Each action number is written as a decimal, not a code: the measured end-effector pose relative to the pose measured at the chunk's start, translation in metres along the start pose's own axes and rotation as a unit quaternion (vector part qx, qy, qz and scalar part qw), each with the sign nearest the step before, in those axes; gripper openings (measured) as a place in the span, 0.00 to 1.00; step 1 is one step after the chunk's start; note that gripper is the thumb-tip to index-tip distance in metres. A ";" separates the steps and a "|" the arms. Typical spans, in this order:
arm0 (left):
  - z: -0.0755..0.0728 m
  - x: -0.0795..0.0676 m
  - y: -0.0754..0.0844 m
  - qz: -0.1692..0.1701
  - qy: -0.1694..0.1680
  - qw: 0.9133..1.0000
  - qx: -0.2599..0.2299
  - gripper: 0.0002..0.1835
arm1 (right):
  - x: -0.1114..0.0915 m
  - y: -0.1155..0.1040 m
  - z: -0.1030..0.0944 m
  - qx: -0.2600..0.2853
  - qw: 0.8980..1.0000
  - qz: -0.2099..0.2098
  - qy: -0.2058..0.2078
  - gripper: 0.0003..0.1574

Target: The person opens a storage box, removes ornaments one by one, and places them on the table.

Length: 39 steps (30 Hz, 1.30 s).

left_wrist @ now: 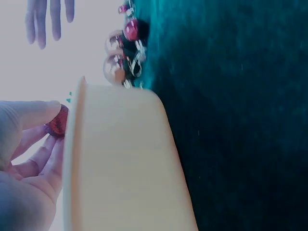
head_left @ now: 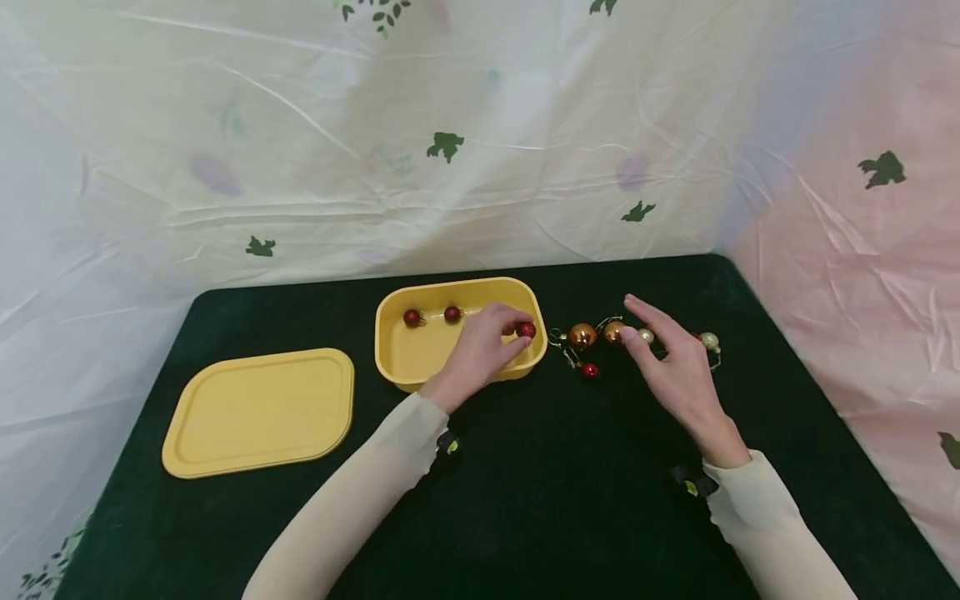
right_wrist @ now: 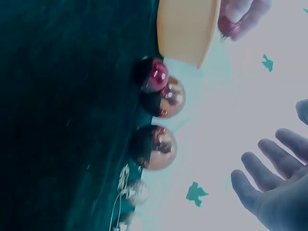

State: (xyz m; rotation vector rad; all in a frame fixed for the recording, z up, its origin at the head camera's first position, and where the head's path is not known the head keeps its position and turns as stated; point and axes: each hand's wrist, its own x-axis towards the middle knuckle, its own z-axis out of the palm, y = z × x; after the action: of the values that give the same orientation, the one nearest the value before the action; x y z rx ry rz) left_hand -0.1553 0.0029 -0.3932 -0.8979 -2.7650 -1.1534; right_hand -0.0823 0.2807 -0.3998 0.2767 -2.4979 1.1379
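My left hand (head_left: pixel 483 342) pinches a small dark red bauble (head_left: pixel 527 330) between thumb and fingers, at the right end of a yellow box (head_left: pixel 420 357). In the left wrist view this bauble (left_wrist: pixel 57 121) shows just beyond the box's rim. Two more red baubles (head_left: pixel 412 317) lie inside the box. My right hand (head_left: pixel 681 375) hovers over a row of ornaments with its fingers extended and holds nothing; the right wrist view shows the fingers spread apart from them. Below it are copper baubles (head_left: pixel 582 335), a bright red bauble (head_left: pixel 590 370) and pale gold baubles (head_left: pixel 708 341), partly hidden.
A yellow lid (head_left: pixel 262 412) lies flat on the dark green tabletop (head_left: pixel 540 500), left of the box. Gold hanging loops (head_left: pixel 564 350) trail from the ornaments. A pale patterned curtain (head_left: pixel 495 192) hangs behind the table.
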 end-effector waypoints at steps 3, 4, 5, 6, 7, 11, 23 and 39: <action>0.004 -0.006 0.007 0.022 0.012 1.000 -0.018 0.14 | -0.003 0.003 -0.007 -0.001 1.000 0.014 -0.006 0.28; 0.005 -0.008 0.010 0.026 0.013 0.999 -0.023 0.14 | -0.004 0.004 -0.010 -0.002 1.000 0.018 -0.008 0.28; 0.007 -0.009 0.012 0.029 0.013 0.999 -0.028 0.14 | -0.005 0.005 -0.012 -0.004 1.000 0.022 -0.008 0.28; 0.009 -0.011 0.015 0.029 0.010 0.999 -0.034 0.15 | -0.006 0.005 -0.014 -0.007 1.000 0.026 -0.008 0.28; 0.010 -0.013 0.018 0.028 0.008 0.999 -0.036 0.15 | -0.007 0.005 -0.015 -0.009 0.999 0.031 -0.006 0.28; 0.017 -0.018 0.029 0.029 -0.010 0.999 -0.038 0.17 | -0.011 0.006 -0.020 -0.015 0.999 0.037 0.007 0.28; 0.042 -0.025 0.046 0.047 -0.051 0.997 -0.042 0.18 | -0.015 0.010 -0.030 -0.047 0.998 0.043 0.026 0.28; 0.075 -0.022 0.045 0.079 -0.137 0.987 0.008 0.17 | -0.015 0.016 -0.034 -0.039 0.998 0.053 0.011 0.27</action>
State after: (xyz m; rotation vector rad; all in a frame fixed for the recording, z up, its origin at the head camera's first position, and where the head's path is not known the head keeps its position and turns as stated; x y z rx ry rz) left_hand -0.0983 0.0668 -0.4237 -1.3412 -2.8336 -1.0539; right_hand -0.0653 0.3174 -0.3962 0.1115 -2.5561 1.0753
